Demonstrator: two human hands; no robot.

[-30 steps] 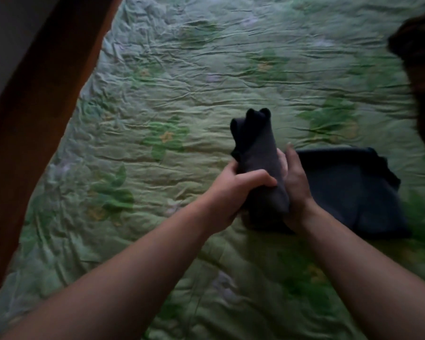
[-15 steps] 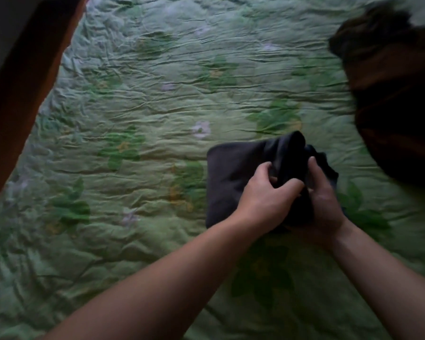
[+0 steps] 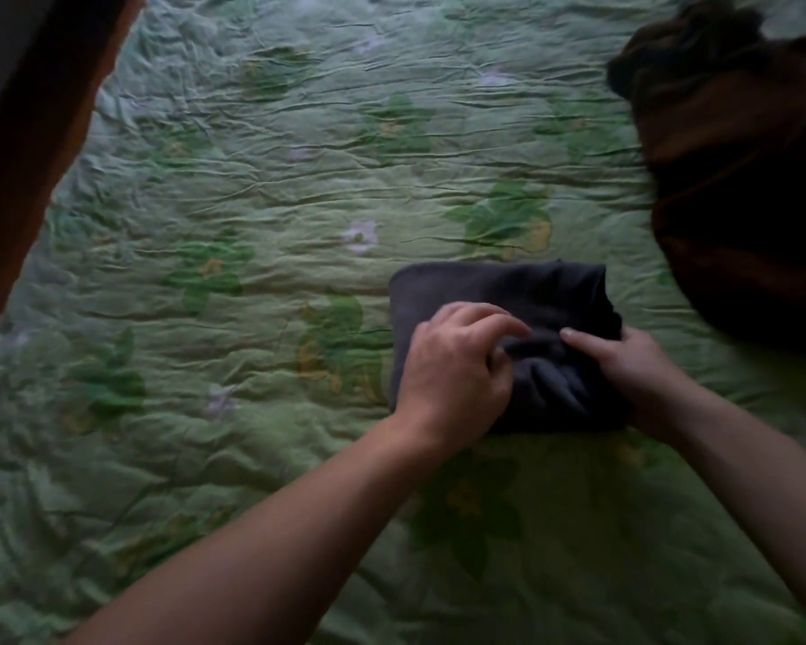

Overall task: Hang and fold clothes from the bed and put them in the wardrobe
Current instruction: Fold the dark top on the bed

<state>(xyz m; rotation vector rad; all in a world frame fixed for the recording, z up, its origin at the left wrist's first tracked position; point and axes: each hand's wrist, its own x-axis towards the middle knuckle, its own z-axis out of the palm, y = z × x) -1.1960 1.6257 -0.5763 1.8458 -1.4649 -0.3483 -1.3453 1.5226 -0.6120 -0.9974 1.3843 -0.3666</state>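
Dark grey garment (image 3: pixel 485 290), folded into a rough rectangle, lies on the bed (image 3: pixel 261 188), right of the middle and toward the near side. My left hand (image 3: pixel 452 374) sits on its near left part, fingers (image 3: pixel 508 324) curled and pinching a bunched fold of cloth near the garment's middle. My right hand (image 3: pixel 633 365) is on the near right part, thumb stretched toward the left hand, the rest of the fingers curled round the bunched cloth at the garment's right edge. The two hands are close, a small ridge of cloth between them. Garment's far edge is straight and flat; left edge rounded, neat; near edge partly hidden under my wrists.

Brown clothes pile (image 3: pixel 740 179) fills the far right corner of the bed, just beside the garment's right edge; can't tell if they touch. A dark wooden board (image 3: pixel 33 146) runs along the bed's left edge, well apart from the garment. Green flowered bedspread is wrinkled all over. Open bedspread spreads left of the garment up to the board, and beyond it toward the far edge. Bare strip also on the near side under my forearms. Frame is dim, slightly blurred.
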